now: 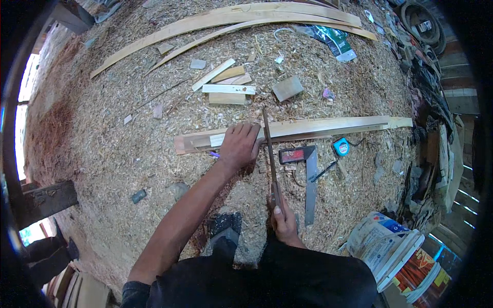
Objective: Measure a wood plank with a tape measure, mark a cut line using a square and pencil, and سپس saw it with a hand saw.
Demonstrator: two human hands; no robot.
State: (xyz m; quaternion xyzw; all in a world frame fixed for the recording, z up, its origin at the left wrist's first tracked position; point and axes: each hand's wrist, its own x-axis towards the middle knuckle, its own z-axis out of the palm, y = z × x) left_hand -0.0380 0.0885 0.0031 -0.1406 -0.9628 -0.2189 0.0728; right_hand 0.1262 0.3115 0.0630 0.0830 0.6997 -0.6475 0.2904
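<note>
My left hand (239, 146) is closed over a long pale wooden board (328, 127), its fingers wrapped across the far edge. The board lies crosswise on top of another piece of wood (187, 145). In my right hand (284, 220) is the handle of a handsaw (270, 149). Its narrow blade points away from me and crosses the board just right of my left hand. Whether the teeth have cut into the wood cannot be made out. A try square (310, 179) with a dark and red stock lies right of the saw, beside a dark pencil-like stick (324, 171).
A turquoise tape measure (341, 147) lies right of the square. Beyond the board are several short offcuts (228, 88) and a wooden block (287, 89). Long bent planks (231, 19) stretch across the far side. Buckets (382, 246) stand at lower right. Wood shavings cover the ground.
</note>
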